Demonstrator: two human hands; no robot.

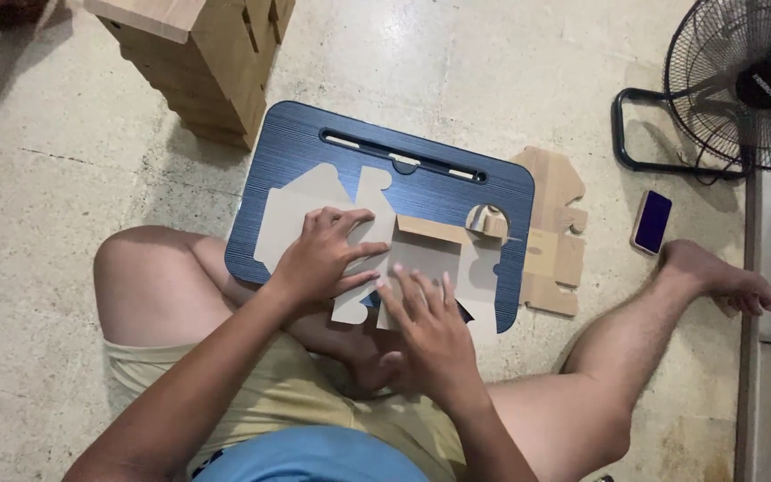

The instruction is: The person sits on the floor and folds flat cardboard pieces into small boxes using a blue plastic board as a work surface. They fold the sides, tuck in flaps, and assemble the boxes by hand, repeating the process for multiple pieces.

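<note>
- Head view: the person sits cross-legged on the floor with a dark blue lap desk [457,192] across the knees, and a flat cardboard cutout [301,219] lies on it, its long axis running from the desk's left edge toward the right.
- The left hand [323,259] lies flat on the cutout's left half, fingers [350,219] spread and pressing, not gripping.
- The right hand [430,321] rests at the desk's near edge, fingers extended onto the cutout's folded middle panel [426,254]; nothing is pinched.
- The round-holed flap [488,221] lies away from both hands, toward the desk's right edge; the right hand is nearer.
- More cardboard [555,232] pokes out past the right edge; a phone [652,221], a fan [742,80] and stacked wooden pieces [207,62] stand well apart.
</note>
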